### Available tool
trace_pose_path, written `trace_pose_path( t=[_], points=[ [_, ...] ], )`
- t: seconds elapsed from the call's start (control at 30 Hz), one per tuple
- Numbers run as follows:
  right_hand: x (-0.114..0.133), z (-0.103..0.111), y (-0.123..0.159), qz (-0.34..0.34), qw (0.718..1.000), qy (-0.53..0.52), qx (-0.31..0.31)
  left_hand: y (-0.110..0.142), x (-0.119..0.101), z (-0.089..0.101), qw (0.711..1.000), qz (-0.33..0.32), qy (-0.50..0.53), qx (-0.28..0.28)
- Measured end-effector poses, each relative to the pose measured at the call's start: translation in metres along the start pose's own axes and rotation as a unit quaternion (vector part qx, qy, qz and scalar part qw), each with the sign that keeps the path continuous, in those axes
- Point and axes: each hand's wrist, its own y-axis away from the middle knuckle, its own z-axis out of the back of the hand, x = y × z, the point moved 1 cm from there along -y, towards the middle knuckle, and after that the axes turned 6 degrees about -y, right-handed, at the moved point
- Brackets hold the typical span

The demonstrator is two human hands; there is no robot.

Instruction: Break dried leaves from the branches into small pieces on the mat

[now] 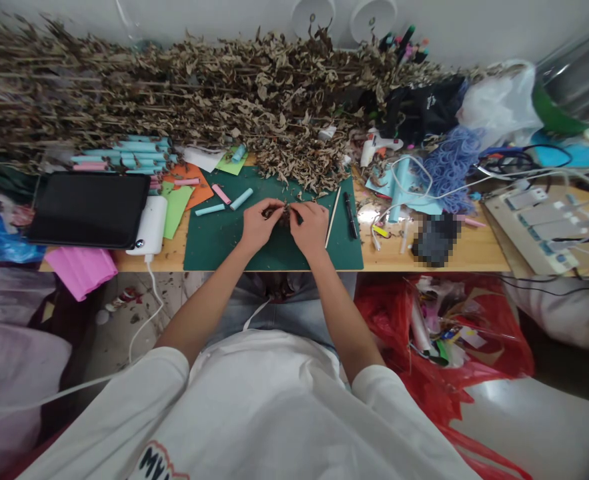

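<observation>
Over the green cutting mat (214, 247), my left hand (260, 223) and my right hand (310, 225) come close together, fingertips pinched. Between them is a small bit of brown dried leaf (287, 212), gripped from both sides. A heap of dried leaves (304, 160) lies just beyond my hands on the mat's far edge. Left of my left hand are several small paper rolls, among them a blue roll (241, 199) and a pink roll (221, 194). A thin wooden stick (333, 217) and a black pen (350, 215) lie to the right of my right hand.
Dried leafy stalks (174, 87) cover the back of the table. At left are a black tablet (89, 210), a white power bank (149, 225) and stacked blue rolls (139, 155). To the right lie a glue gun (377, 145), blue yarn (457, 167) and a power strip (531, 223).
</observation>
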Motion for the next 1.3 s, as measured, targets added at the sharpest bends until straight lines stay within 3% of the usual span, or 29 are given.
trace_pose_path(
  t=[0.17, 0.37, 0.93, 1.3],
  points=[
    [0.000, -0.002, 0.000, 0.025, 0.999, -0.025, 0.035, -0.001, -0.001, 0.001, 0.999, -0.031, -0.016, 0.010],
    [-0.004, -0.005, 0.001, 0.023, 0.998, -0.042, 0.031, 0.000, -0.005, 0.003, 0.996, -0.073, -0.045, 0.032],
    [0.000, -0.004, 0.000, 0.035, 0.998, -0.036, 0.030, -0.001, 0.007, 0.000, 1.000, 0.003, 0.001, -0.011],
    [-0.003, -0.002, -0.001, 0.038, 0.997, -0.058, 0.037, -0.001, 0.006, -0.003, 0.994, 0.058, 0.092, 0.008]
  ],
)
